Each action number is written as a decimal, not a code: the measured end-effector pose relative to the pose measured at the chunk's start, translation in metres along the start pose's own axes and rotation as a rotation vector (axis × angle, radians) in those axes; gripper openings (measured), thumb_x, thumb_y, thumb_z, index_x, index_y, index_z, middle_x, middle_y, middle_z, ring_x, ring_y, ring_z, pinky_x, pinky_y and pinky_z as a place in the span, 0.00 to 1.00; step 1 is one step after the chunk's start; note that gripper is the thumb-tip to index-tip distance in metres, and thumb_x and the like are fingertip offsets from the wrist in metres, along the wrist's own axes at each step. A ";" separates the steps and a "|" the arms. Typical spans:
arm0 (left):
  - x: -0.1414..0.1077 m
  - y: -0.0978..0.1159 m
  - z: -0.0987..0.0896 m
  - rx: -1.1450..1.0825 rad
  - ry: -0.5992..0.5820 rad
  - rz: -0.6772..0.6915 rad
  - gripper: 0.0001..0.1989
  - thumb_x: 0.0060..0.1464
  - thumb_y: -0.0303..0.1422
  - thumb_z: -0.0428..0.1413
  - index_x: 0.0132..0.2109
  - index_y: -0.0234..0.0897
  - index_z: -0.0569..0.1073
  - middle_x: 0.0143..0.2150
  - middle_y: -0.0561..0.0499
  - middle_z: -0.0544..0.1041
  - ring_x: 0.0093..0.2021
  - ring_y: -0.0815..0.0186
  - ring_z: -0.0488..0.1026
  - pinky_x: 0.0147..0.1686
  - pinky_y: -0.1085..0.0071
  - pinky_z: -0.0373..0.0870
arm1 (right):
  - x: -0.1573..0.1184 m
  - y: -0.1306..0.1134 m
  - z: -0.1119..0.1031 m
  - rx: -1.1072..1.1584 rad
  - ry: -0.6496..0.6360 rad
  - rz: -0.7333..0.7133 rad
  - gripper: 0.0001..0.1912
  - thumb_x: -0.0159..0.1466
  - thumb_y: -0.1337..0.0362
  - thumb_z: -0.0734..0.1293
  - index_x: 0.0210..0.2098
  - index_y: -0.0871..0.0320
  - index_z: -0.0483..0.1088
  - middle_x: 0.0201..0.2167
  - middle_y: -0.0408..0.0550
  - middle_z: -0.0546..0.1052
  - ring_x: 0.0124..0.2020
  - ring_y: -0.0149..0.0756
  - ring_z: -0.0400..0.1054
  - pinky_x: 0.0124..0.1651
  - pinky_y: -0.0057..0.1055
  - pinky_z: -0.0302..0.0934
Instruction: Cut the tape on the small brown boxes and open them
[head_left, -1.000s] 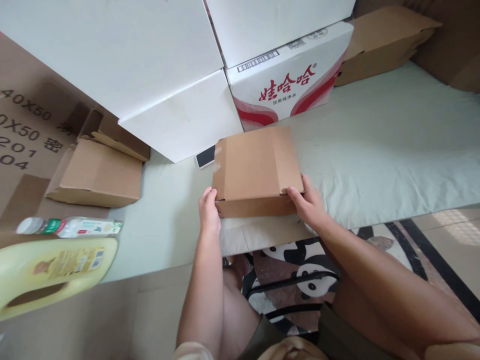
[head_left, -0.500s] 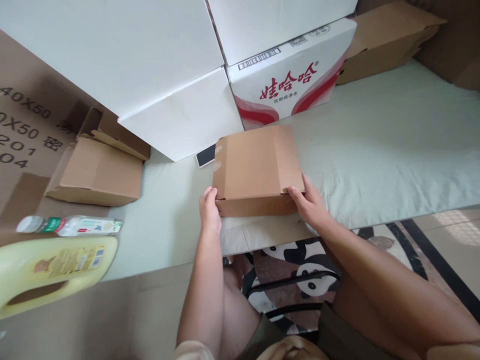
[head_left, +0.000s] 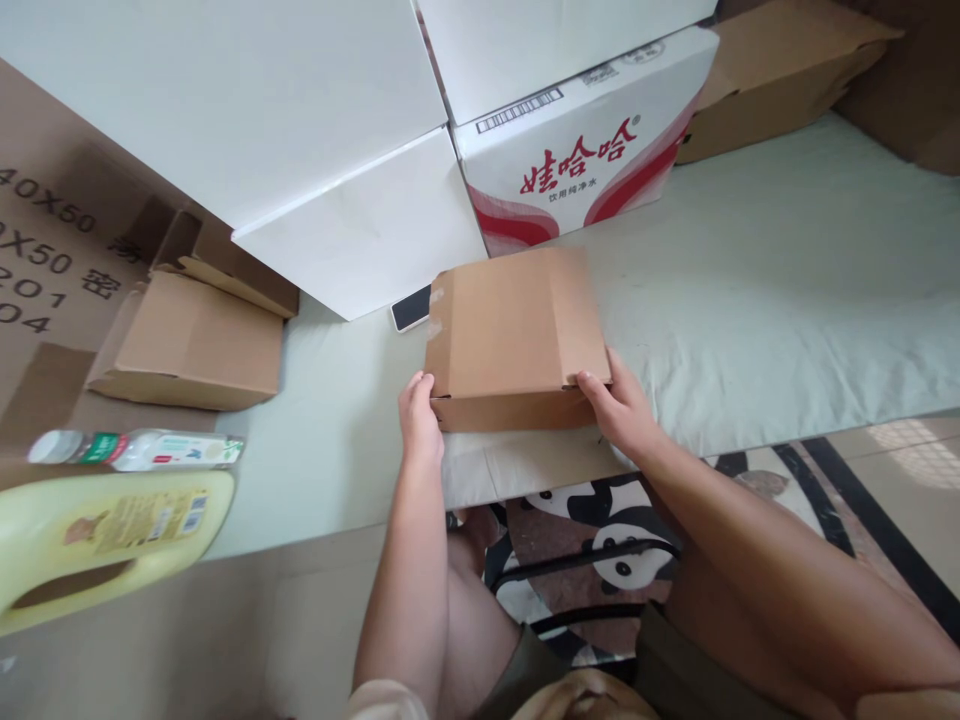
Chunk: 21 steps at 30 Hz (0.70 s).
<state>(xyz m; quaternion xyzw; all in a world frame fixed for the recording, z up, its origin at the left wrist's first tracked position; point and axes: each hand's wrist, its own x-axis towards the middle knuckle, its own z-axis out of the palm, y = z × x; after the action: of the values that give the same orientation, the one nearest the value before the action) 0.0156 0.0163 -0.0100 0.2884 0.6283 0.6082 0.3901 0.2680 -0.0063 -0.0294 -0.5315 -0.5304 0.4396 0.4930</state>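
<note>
A closed brown cardboard box [head_left: 506, 320] is in front of me at the near side of the cloth-covered table [head_left: 765, 290]. My left hand [head_left: 420, 415] grips its near left corner, thumb at the top edge. At the near right corner, my right hand [head_left: 619, 405] holds the box with the thumb on the lid and the fingers along the side. The undersides of both grips are hidden. Behind the box's left side, a dark-faced phone-like device [head_left: 410, 311] lies partly covered.
White cartons [head_left: 375, 220] and a red-and-white water carton [head_left: 577, 170] stand behind. Smaller brown boxes [head_left: 195, 340] are at left, near a plastic bottle [head_left: 142, 450] and a yellow jug [head_left: 112, 530]. Another brown box [head_left: 787, 90] sits at back right.
Both hands keep the same hold on the box. The view has shifted very slightly; nothing else has visibly moved.
</note>
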 end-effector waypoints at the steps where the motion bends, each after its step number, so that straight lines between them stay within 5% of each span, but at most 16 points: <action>1: 0.000 0.000 0.000 0.000 0.003 0.001 0.15 0.40 0.44 0.63 0.29 0.40 0.69 0.29 0.54 0.74 0.31 0.65 0.70 0.31 0.71 0.64 | 0.000 0.000 0.000 0.002 -0.001 0.006 0.20 0.68 0.46 0.65 0.53 0.50 0.69 0.52 0.54 0.81 0.53 0.51 0.76 0.57 0.53 0.71; 11: 0.004 -0.009 0.000 -0.009 0.081 0.002 0.16 0.39 0.45 0.63 0.29 0.40 0.68 0.31 0.53 0.73 0.35 0.64 0.71 0.35 0.71 0.65 | -0.002 -0.001 0.000 -0.029 -0.003 0.042 0.22 0.68 0.44 0.63 0.54 0.50 0.69 0.51 0.53 0.82 0.53 0.51 0.76 0.55 0.51 0.71; 21: 0.003 -0.010 0.001 -0.024 0.036 0.028 0.17 0.42 0.44 0.62 0.26 0.41 0.64 0.27 0.56 0.67 0.29 0.68 0.65 0.29 0.71 0.59 | -0.003 0.003 0.000 -0.015 0.042 0.020 0.21 0.67 0.45 0.65 0.52 0.51 0.69 0.49 0.53 0.82 0.51 0.49 0.76 0.53 0.49 0.71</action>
<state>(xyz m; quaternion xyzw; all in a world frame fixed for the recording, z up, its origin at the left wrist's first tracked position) 0.0157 0.0181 -0.0205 0.2815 0.6238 0.6261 0.3737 0.2682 -0.0089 -0.0327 -0.5495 -0.5179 0.4293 0.4955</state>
